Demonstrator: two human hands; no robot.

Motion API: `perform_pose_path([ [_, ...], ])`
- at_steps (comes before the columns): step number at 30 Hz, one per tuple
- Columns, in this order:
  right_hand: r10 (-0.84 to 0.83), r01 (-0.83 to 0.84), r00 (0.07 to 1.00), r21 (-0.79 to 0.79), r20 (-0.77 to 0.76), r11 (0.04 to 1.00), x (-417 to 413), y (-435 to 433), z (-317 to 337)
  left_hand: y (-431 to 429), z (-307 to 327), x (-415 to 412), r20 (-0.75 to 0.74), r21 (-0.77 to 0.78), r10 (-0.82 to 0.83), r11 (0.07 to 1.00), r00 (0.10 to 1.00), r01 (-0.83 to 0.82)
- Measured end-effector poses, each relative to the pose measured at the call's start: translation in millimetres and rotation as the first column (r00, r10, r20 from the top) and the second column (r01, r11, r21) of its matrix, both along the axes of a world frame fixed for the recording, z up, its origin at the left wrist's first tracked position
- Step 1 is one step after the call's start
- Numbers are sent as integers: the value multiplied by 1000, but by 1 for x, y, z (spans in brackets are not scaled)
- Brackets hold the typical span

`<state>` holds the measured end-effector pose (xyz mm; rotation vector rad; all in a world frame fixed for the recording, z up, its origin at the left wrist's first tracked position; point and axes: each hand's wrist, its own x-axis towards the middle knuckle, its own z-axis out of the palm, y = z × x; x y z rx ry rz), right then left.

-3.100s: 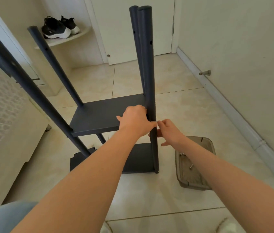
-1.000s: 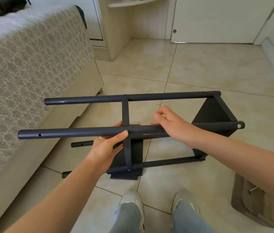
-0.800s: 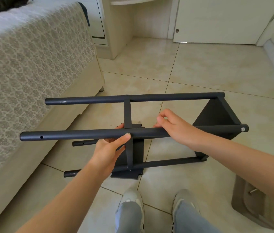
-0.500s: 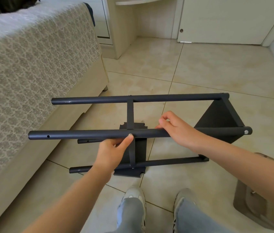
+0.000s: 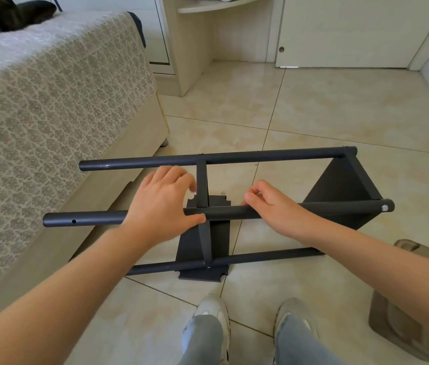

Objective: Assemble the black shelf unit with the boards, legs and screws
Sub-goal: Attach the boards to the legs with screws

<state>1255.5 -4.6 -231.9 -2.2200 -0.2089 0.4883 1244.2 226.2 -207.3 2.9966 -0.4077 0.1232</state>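
After tipping the shelf unit [image 5: 339, 185] from upright onto its side on the floor [image 5: 313, 114], keeps right hand [image 5: 276, 206] curled round near leg [image 5: 89, 221], at 3 o'clock of middle board [image 5: 202, 180]; has loosened left hand [image 5: 160, 204] at 9 o'clock, thumb alone touching. Probably ready for the next screw.

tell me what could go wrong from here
The leg ends by the bed have no board, so the shelf unit may twist as the right hand grips its near upper leg. The loose board on the floor underneath may get scraped. The tray by the right foot is easy to kick.
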Motion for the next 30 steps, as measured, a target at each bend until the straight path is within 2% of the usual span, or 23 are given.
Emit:
perform_pose_path([
  [5, 1, -1, 1000, -13, -29, 1000, 2, 1, 2, 16, -4, 29, -236, 66, -237, 964, 942, 258],
  [9, -1, 0, 999, -46, -36, 999, 5, 4, 2, 23, -6, 46, -332, 47, -300, 941, 894, 334],
  [13, -10, -1, 995, -108, -99, 994, 20, 8, 8, 29, -16, 54, -306, -19, -396, 912, 866, 411],
  [20, 140, -191, 956, -186, -256, 964, 55, 12, 13, 34, -28, 56, -268, -189, -438, 897, 858, 399],
  [26, 194, -208, 931, -13, -309, 978, 75, 21, 3, 29, -32, 50, -232, -237, -442, 889, 866, 391],
  [30, 224, -188, 886, 125, -406, 974, 90, 30, -7, 35, -36, 48, -201, -220, -438, 892, 876, 395],
])
